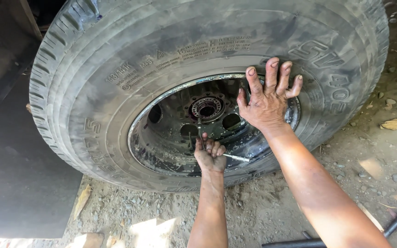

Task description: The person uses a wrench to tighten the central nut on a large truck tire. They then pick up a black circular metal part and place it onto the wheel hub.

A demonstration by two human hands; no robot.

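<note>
Presently logged: large worn tyre (93, 82) lying on gravel ground (359, 156), dark steel rim (161, 147) uppermost. Left hand (210, 154) closed around thin metal valve stem (236, 158) inside rim; right hand (267, 98) open, flat against sidewall. Best done with stem gripped firmly, tyre braced steady.

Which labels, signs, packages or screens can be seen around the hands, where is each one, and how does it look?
Small raised lettering: on the dusty grey rubber tyre sidewall, arched above the metal rim; fine moulded lines, same grey.
Large raised characters: on the sidewall past the right hand; big blocky shapes, dust-rubbed.
Large raised characters: lower left sidewall, curved, faint.
No packages, signs or screens.
</note>
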